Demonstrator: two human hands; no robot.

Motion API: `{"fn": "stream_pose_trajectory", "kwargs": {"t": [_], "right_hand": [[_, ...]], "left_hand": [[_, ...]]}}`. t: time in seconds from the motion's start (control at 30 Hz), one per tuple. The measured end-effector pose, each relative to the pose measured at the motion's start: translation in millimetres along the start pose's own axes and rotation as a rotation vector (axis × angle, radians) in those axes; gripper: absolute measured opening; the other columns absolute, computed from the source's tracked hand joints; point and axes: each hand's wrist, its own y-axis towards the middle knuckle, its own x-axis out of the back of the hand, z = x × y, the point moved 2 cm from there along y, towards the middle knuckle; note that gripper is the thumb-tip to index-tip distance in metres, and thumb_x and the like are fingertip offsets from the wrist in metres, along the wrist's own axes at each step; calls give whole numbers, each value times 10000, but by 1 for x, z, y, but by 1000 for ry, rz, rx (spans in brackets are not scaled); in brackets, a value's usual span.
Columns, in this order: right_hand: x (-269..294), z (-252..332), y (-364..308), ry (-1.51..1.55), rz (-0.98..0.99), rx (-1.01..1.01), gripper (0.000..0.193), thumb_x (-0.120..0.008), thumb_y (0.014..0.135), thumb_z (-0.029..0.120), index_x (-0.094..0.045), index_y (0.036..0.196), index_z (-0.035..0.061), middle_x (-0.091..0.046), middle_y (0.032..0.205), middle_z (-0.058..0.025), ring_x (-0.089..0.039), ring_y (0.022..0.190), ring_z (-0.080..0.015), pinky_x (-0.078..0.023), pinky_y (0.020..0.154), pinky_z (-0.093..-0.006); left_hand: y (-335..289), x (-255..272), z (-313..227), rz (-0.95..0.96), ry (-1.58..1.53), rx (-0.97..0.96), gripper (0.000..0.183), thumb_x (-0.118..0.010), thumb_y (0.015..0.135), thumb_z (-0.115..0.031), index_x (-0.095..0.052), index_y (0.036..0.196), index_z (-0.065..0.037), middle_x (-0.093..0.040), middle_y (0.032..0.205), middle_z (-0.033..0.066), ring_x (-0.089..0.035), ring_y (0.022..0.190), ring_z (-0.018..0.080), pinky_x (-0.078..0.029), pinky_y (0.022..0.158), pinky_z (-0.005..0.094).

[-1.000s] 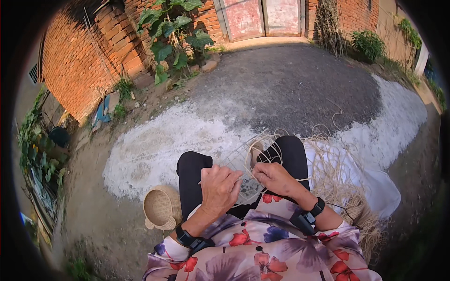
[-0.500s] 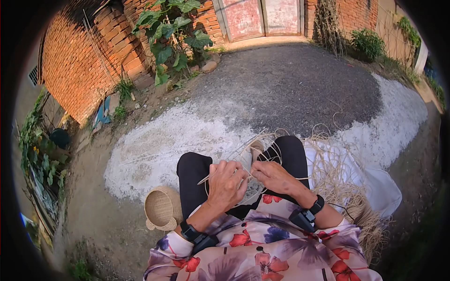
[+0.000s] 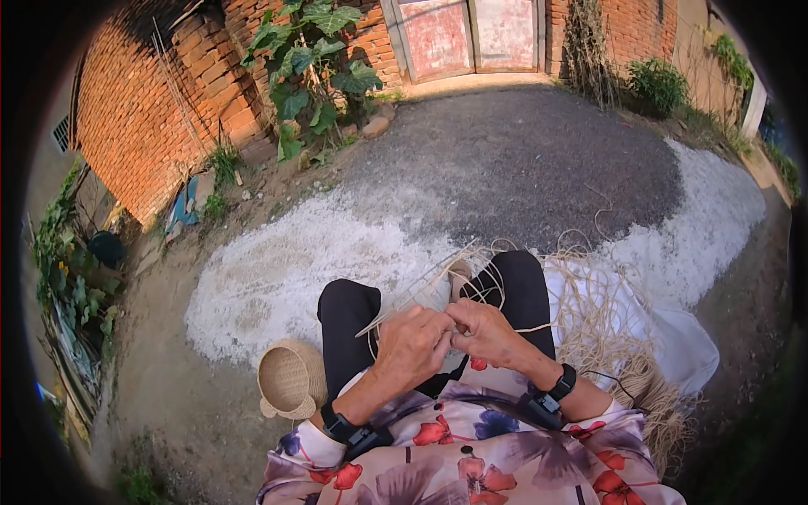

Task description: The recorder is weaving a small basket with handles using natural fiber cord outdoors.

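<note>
My left hand [image 3: 412, 343] and my right hand [image 3: 488, 333] meet above my lap, both closed, their fingertips nearly touching. Pale beige cord [image 3: 539, 327] runs out past the right hand, and more strands loop over my knees beyond the fingers. Both hands pinch this cord, though the exact spot between the fingertips is hidden. Thin straight pale lengths [image 3: 421, 290] slant from beside the left hand toward the far side; whether they are stiff cord or rods I cannot make out. A small woven basket [image 3: 290, 379] with little rounded tabs sits on the ground left of my leg.
A loose heap of beige cord [image 3: 623, 337] lies on a white sack [image 3: 673, 341] at my right. Pale, gritty ground [image 3: 278, 261] and dark gravel [image 3: 522, 160] stretch ahead. Farther off are a leafy plant [image 3: 316, 67], brick walls [image 3: 135, 126] and a faded red double door [image 3: 471, 38].
My hands have come closer together and a little lower, the right fingers now folded against the left ones. The cord loops beyond them have shifted slightly.
</note>
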Motion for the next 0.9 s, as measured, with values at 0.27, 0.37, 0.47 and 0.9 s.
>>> {"fn": "stream_pose_trajectory", "kwargs": {"t": [0.27, 0.37, 0.47, 0.9], "right_hand": [[-1, -2, -2, 123, -94, 47, 185, -610, 867, 226, -547, 826, 58, -541, 727, -96, -554, 682, -277, -420, 612, -384], [-2, 0, 0, 121, -94, 27, 215, -596, 872, 255, -541, 813, 56, -536, 717, -106, -547, 664, -287, -416, 603, -392], [-2, 1, 3, 101, -85, 24, 248, -579, 879, 279, -535, 801, 48, -533, 707, -122, -538, 654, -305, -413, 594, -398], [38, -16, 23, 660, 110, -202, 400, -497, 968, 393, -478, 675, 122, -373, 625, 62, -332, 590, -58, -286, 535, -242]], "left_hand": [[-58, 123, 112, -170, 284, 500, 86, -613, 821, -55, -623, 900, -87, -532, 533, 79, -552, 487, 210, -415, 490, 340], [-132, 212, 203, -399, 247, 677, 83, -620, 854, -119, -632, 914, -63, -452, 583, -5, -410, 540, 93, -341, 503, 283], [-217, 321, 272, -543, 449, 936, 200, -654, 798, -177, -635, 922, -21, -525, 646, 33, -510, 599, 115, -401, 543, 283], [-118, 231, 176, 22, 303, 848, 267, -702, 727, -112, -655, 979, -37, -605, 690, 62, -563, 598, 170, -460, 581, 303]]}}
